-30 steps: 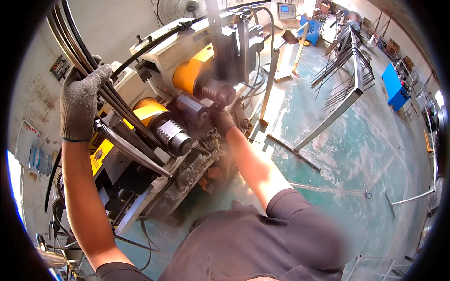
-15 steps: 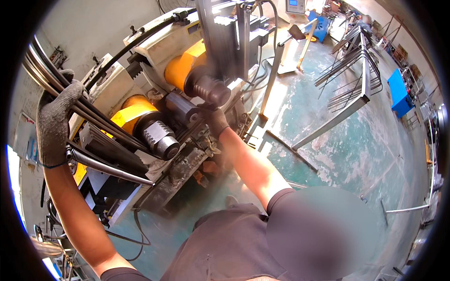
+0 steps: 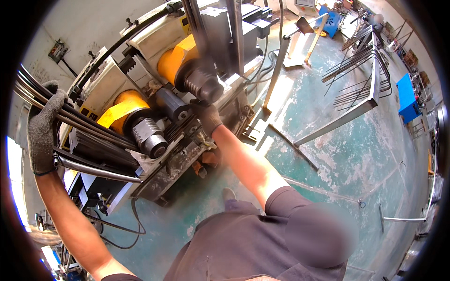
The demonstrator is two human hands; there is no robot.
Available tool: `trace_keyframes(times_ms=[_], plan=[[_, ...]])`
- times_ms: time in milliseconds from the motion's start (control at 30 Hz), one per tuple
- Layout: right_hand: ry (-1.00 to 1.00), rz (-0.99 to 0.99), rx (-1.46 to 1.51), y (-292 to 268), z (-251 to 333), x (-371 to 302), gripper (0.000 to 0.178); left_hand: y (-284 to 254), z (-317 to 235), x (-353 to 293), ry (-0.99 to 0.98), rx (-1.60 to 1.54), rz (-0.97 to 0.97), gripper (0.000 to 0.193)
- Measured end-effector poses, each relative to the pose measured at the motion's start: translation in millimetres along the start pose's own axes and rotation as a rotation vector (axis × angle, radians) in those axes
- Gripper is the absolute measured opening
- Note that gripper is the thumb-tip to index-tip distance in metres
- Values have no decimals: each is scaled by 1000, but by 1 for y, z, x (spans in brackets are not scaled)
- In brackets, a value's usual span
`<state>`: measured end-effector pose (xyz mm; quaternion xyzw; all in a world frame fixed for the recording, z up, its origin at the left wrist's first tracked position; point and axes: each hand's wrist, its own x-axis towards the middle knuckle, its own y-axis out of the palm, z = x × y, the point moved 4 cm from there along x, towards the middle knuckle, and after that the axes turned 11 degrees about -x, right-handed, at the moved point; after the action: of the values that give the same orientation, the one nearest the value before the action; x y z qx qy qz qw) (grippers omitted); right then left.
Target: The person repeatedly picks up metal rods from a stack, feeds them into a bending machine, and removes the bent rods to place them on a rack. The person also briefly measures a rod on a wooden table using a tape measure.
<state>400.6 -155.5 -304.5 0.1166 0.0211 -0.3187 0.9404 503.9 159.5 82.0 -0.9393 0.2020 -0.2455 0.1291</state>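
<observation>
My left hand (image 3: 44, 126), in a grey knit work glove, is closed around a bundle of long, thin metal rods (image 3: 101, 127). The bundle slants down toward the machine's near roller. Just below that hand lies a coil spring over a metal bar (image 3: 93, 171). My right hand (image 3: 206, 119), in a dark glove, reaches in just below the far ridged roller (image 3: 204, 86). Its fingers look curled, but shadow hides what they hold. The near ridged roller (image 3: 150, 136) sits between my hands, and a dark hexagonal block (image 3: 171, 104) lies between the rollers.
Yellow housings (image 3: 124, 110) back both rollers on the pale machine. Upright dark bars (image 3: 194, 23) stand beyond the far roller. To the right, a metal rack (image 3: 372, 89) carries several bent rods above the worn green floor. A blue bin (image 3: 407, 98) stands farther right.
The whole view has shifted, so the machine and both hands sit a little farther left in the picture. My left hand keeps its hold on the rods, and my right stays by the far roller.
</observation>
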Motion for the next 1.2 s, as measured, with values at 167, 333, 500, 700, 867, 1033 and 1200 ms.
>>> trace_keyframes(times_ms=[167, 333, 500, 700, 867, 1033, 1200], plan=[[67, 43, 143, 3, -6, 4, 33, 1, -6, -4, -17, 30, -35, 43], [99, 93, 283, 3, -20, 16, 31, 23, -40, -33, 78, 258, -46, 34], [30, -47, 387, -39, 13, -47, 24, 21, -78, -122, 172, 39, -160, 30], [91, -230, 238, -186, 31, -171, 12, 84, -80, -256, 215, -221, 2, 54], [-218, -521, -117, -426, 73, -228, 10, 187, -14, -323, -18, -579, -86, 52], [-342, -884, -342, -595, 194, -261, 11, 388, 47, -378, -712, -1206, -128, 33], [-309, -1112, -845, -748, 251, -224, 20, 581, 91, -445, -1303, -1658, -21, 33]])
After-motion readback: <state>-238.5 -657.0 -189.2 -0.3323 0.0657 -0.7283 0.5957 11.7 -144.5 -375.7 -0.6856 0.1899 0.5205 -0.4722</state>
